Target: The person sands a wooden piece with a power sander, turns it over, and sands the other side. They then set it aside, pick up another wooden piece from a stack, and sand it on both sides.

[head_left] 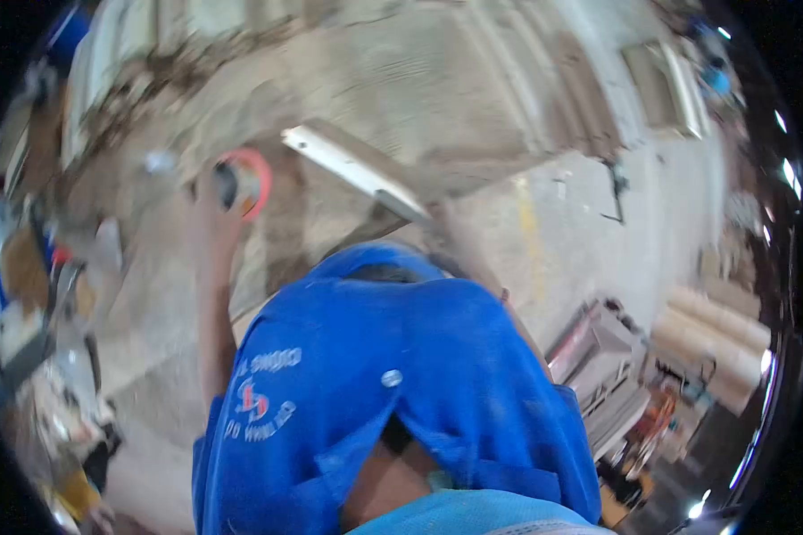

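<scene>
My left hand [211, 198], blurred by motion, is closed around a round object with a pinkish-red ring [262, 184] and a dark and grey middle. To the right of it, a long white bar [339, 166] with small dark marks slants down toward my body. My right hand [441, 234] is at the bar's lower end, beside a dark grey narrow piece [401, 204]. Its fingers are smeared, so its hold on either one is unclear. Blue clothing [401, 330] with white and red print covers my front.
Pale long boards [544, 80] lie at the top. Mixed items [53, 294] are heaped at the far left. On the right are a grey machine-like object [602, 366], tan rolls [709, 343] and a thin dark tool [617, 189] on the floor near a yellow line [531, 232].
</scene>
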A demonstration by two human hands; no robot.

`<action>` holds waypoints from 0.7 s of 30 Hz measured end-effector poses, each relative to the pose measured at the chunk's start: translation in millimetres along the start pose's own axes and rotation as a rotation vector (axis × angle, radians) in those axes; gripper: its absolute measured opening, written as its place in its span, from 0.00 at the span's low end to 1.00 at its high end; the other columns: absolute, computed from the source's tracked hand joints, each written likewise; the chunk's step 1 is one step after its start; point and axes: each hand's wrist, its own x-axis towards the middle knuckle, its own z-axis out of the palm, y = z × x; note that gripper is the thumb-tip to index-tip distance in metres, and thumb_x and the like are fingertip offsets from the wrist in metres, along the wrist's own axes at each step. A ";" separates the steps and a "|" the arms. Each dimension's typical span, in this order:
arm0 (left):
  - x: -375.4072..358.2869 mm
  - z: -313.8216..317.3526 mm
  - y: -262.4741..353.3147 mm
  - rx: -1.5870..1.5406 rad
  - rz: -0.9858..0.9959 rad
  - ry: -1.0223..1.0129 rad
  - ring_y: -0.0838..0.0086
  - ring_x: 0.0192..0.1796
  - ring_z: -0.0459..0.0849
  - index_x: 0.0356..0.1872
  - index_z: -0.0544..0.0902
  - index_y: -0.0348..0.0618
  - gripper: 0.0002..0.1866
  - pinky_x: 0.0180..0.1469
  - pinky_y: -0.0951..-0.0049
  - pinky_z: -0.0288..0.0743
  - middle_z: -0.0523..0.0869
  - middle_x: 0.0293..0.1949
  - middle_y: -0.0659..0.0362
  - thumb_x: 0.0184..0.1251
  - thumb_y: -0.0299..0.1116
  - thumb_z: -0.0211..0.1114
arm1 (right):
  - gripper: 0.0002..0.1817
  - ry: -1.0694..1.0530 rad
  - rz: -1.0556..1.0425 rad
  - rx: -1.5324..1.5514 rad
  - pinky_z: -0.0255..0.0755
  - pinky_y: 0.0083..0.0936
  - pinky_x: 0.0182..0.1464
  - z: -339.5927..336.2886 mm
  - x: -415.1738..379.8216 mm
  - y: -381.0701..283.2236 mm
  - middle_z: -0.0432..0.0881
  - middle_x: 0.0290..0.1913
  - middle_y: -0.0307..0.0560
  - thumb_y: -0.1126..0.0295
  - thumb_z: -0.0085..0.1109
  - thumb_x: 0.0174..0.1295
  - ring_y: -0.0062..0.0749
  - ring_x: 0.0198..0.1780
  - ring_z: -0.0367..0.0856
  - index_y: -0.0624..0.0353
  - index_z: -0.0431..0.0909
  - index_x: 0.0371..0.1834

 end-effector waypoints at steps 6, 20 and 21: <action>1.8 13.0 11.9 -0.035 -0.012 0.024 0.50 0.60 0.76 0.67 0.73 0.56 0.32 0.58 0.55 0.74 0.74 0.60 0.46 0.58 0.32 0.71 | 0.25 0.293 -0.236 0.224 0.73 0.49 0.49 -36.8 40.7 42.8 0.80 0.47 0.68 0.64 0.59 0.62 0.61 0.49 0.79 0.60 0.70 0.62; -0.6 4.2 18.4 0.016 -0.019 0.056 0.49 0.58 0.79 0.65 0.74 0.56 0.33 0.55 0.55 0.77 0.75 0.58 0.47 0.56 0.31 0.72 | 0.28 0.803 0.019 -0.874 0.67 0.52 0.61 -139.8 143.6 57.1 0.72 0.54 0.49 0.66 0.66 0.57 0.52 0.59 0.69 0.44 0.74 0.64; -0.7 4.7 18.1 0.022 -0.025 0.057 0.50 0.58 0.79 0.65 0.74 0.57 0.33 0.55 0.55 0.77 0.75 0.58 0.47 0.56 0.32 0.72 | 0.27 0.854 -0.050 -0.867 0.66 0.51 0.62 -142.3 146.5 60.5 0.73 0.54 0.47 0.66 0.67 0.56 0.50 0.59 0.69 0.43 0.76 0.62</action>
